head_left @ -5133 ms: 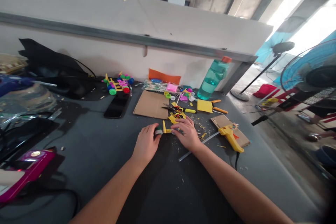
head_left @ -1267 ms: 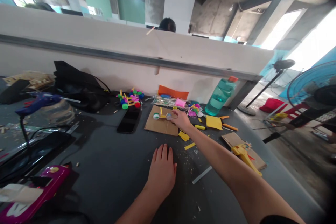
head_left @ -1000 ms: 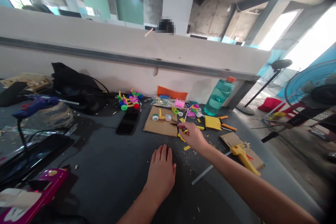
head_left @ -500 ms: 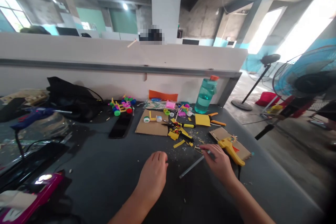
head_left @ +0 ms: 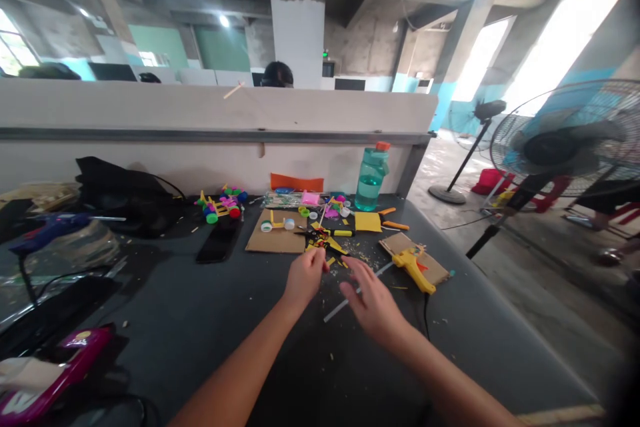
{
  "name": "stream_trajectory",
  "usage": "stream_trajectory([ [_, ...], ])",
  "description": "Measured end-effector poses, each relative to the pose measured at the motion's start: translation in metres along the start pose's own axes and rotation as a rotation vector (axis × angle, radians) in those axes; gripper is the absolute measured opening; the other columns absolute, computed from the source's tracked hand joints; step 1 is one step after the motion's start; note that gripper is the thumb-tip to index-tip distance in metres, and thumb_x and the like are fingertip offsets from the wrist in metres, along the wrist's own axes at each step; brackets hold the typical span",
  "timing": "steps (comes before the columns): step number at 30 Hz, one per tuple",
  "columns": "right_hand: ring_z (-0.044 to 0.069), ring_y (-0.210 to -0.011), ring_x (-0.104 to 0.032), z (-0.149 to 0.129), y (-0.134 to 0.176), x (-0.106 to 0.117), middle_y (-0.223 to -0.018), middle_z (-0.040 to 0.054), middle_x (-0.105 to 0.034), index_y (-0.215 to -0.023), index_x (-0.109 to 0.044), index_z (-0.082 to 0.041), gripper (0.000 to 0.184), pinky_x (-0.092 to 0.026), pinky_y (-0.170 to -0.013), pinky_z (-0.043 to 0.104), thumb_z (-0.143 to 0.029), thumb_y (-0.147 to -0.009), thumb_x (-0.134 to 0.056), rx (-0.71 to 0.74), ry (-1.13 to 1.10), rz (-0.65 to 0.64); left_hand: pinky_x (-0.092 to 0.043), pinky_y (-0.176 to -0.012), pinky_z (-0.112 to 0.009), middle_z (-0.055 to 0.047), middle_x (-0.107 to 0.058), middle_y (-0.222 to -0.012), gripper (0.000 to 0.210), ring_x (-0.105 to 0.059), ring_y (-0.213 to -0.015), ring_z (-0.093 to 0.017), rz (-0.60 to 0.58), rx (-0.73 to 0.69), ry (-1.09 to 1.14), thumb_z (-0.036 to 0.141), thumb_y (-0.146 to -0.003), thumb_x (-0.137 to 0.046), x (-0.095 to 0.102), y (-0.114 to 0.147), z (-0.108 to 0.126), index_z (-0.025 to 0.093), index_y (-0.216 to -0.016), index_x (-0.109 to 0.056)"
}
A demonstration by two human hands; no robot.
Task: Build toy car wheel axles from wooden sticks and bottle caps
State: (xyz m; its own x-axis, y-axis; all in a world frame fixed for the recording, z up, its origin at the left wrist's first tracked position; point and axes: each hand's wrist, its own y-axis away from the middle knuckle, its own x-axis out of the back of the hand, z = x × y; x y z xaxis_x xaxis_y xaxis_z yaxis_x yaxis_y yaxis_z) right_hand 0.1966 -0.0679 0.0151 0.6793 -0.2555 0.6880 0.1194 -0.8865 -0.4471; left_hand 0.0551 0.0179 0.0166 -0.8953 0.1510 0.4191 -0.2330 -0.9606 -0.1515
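Observation:
My left hand (head_left: pixel 306 277) is closed just in front of the yellow scraps (head_left: pixel 320 244), its fingertips curled inward. What it pinches, if anything, I cannot make out. My right hand (head_left: pixel 373 299) hovers beside it with thumb and fingers apart, holding nothing visible. A translucent glue stick (head_left: pixel 336 311) runs along the table behind the right hand, partly covered by it. To the right, a yellow glue gun (head_left: pixel 415 269) rests on a piece of cardboard (head_left: pixel 440 272). Black-and-yellow cutters (head_left: pixel 343 233) lie among the scraps beyond both hands.
A cardboard sheet (head_left: pixel 255 239) bears a small yellow piece with white caps. Behind stand a teal bottle (head_left: pixel 369 187) and colourful wheeled toys (head_left: pixel 220 203). A phone (head_left: pixel 219 242), a blue glue gun (head_left: pixel 55 230) and a magenta device (head_left: pixel 75 363) lie left. A fan (head_left: pixel 550 147) stands right.
My left hand has moved forward to the scraps. My right hand has come left toward it, off the thin strip by the glue stick, and its fingers have spread. The view has shifted right.

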Motion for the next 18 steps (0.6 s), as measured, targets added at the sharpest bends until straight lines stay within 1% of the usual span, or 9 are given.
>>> stream_trajectory([
  [1, 0.028, -0.128, -0.040, -0.013, 0.002, -0.005, -0.140, 0.0156, -0.041, -0.140, -0.030, -0.016, 0.054, -0.041, -0.101, 0.046, -0.034, -0.091, -0.042, 0.065, -0.005, 0.000, -0.047, -0.075, -0.033, -0.012, -0.068, -0.088, 0.052, -0.065, -0.086, -0.022, 0.021, 0.044, 0.173, 0.050, -0.092, -0.022, -0.008, -0.003, 0.000, 0.016, -0.089, -0.061],
  [3, 0.029, -0.139, -0.018, -0.032, 0.002, -0.019, -0.151, 0.0147, -0.018, -0.147, -0.010, -0.014, 0.070, -0.028, -0.110, 0.049, -0.039, -0.090, -0.043, 0.221, -0.035, -0.101, -0.047, -0.083, -0.038, -0.013, -0.064, -0.113, 0.064, -0.062, -0.103, -0.021, -0.002, 0.066, 0.306, 0.048, -0.093, -0.003, -0.024, 0.002, 0.003, 0.018, -0.117, -0.054],
  [5, 0.029, -0.140, -0.010, -0.038, -0.006, -0.032, -0.153, 0.0104, -0.014, -0.147, -0.004, -0.018, 0.071, -0.016, -0.112, 0.053, -0.042, -0.091, -0.041, 0.224, -0.034, -0.090, -0.043, -0.092, -0.045, -0.009, -0.060, -0.122, 0.063, -0.054, -0.116, -0.020, -0.085, 0.067, 0.300, 0.047, -0.093, 0.001, -0.036, 0.017, 0.007, 0.024, -0.131, -0.044],
  [7, 0.027, -0.141, -0.010, -0.034, -0.018, -0.041, -0.152, 0.0064, -0.021, -0.147, -0.013, -0.023, 0.062, -0.014, -0.113, 0.054, -0.044, -0.093, -0.035, 0.113, -0.022, -0.070, -0.037, -0.099, -0.050, -0.006, -0.055, -0.129, 0.057, -0.046, -0.125, -0.021, -0.083, 0.070, 0.288, 0.050, -0.093, -0.007, -0.037, 0.035, 0.009, 0.030, -0.137, -0.036],
  [10, 0.027, -0.139, -0.017, -0.037, -0.026, -0.049, -0.149, 0.0080, -0.029, -0.146, -0.019, -0.023, 0.056, -0.015, -0.112, 0.056, -0.043, -0.094, -0.029, -0.052, -0.001, -0.061, -0.040, -0.098, -0.047, -0.006, -0.056, -0.129, 0.068, -0.051, -0.120, -0.021, -0.199, 0.061, 0.351, 0.054, -0.090, 0.003, -0.017, 0.049, 0.008, 0.028, -0.138, -0.037],
  [12, 0.030, -0.139, -0.017, -0.050, -0.025, -0.054, -0.149, 0.0117, -0.027, -0.146, -0.016, -0.018, 0.066, -0.014, -0.112, 0.055, -0.047, -0.091, -0.036, 0.046, 0.004, -0.061, -0.042, -0.096, -0.046, -0.010, -0.053, -0.132, 0.077, -0.051, -0.120, -0.022, -0.255, 0.048, 0.447, 0.053, -0.088, 0.012, 0.002, 0.047, 0.006, 0.022, -0.139, -0.035],
  [14, 0.033, -0.139, -0.014, -0.065, -0.025, -0.057, -0.151, 0.0136, -0.019, -0.146, -0.017, -0.013, 0.082, -0.015, -0.114, 0.051, -0.055, -0.083, -0.049, 0.254, -0.022, -0.138, -0.043, -0.095, -0.043, -0.010, -0.045, -0.139, 0.077, -0.046, -0.125, -0.020, -0.182, 0.029, 0.399, 0.049, -0.087, 0.017, 0.015, 0.045, 0.005, 0.021, -0.141, -0.031],
  [15, 0.032, -0.139, -0.016, -0.069, -0.028, -0.058, -0.151, 0.0125, -0.022, -0.145, -0.021, -0.015, 0.078, -0.016, -0.114, 0.050, -0.053, -0.083, -0.049, 0.290, -0.026, -0.153, -0.043, -0.096, -0.043, -0.008, -0.044, -0.140, 0.072, -0.044, -0.127, -0.019, -0.102, 0.032, 0.321, 0.047, -0.089, 0.015, 0.018, 0.045, 0.007, 0.023, -0.142, -0.028],
  [18, 0.024, -0.136, -0.027, -0.064, -0.043, -0.059, -0.143, 0.0046, -0.039, -0.140, -0.033, -0.027, 0.051, -0.023, -0.112, 0.046, -0.044, -0.092, -0.036, 0.177, -0.036, -0.104, -0.041, -0.097, -0.045, -0.004, -0.054, -0.132, 0.062, -0.050, -0.122, -0.018, -0.097, 0.065, 0.197, 0.045, -0.092, 0.007, 0.020, 0.049, 0.011, 0.030, -0.142, -0.028],
])
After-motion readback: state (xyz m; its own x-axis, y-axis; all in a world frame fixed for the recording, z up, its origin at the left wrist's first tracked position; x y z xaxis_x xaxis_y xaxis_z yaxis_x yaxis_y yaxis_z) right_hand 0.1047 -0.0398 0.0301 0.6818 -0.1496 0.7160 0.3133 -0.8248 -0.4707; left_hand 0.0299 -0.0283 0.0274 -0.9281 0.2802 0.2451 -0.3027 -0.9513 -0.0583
